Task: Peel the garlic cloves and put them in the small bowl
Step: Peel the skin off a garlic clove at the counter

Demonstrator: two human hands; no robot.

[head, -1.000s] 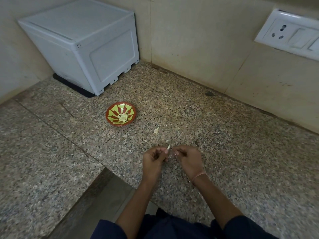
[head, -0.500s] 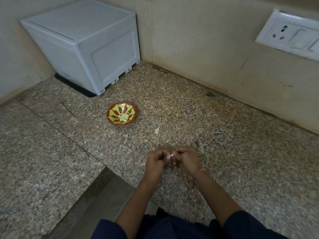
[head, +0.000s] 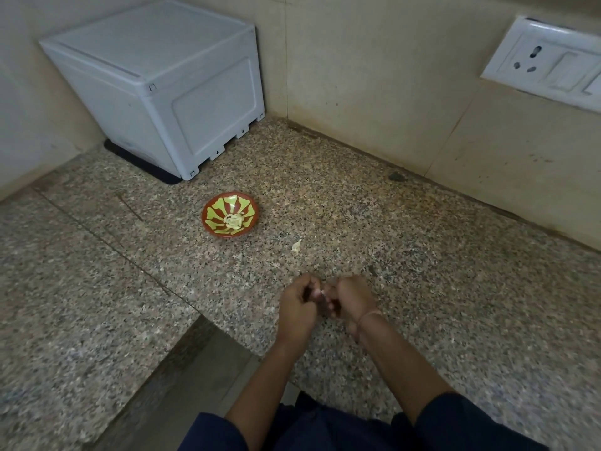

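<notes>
Garlic clove (head: pixel 322 291), a small pale bit, is pinched between the curled fingertips of the left hand (head: pixel 297 309) and right hand (head: pixel 353 299), nearer the person than the small bowl (head: pixel 213 211), which holds peeled cloves (head: pixel 234 221); a peel scrap (head: pixel 296 246) lies between bowl and hands.

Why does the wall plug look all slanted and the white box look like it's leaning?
In the head view, the wide-angle lens bends straight lines near the edges, so the wall socket slants and the white box leans; the light is soft, with only faint shadows; the left hand and right hand, pinching a garlic clove, look slightly blurry.
</notes>
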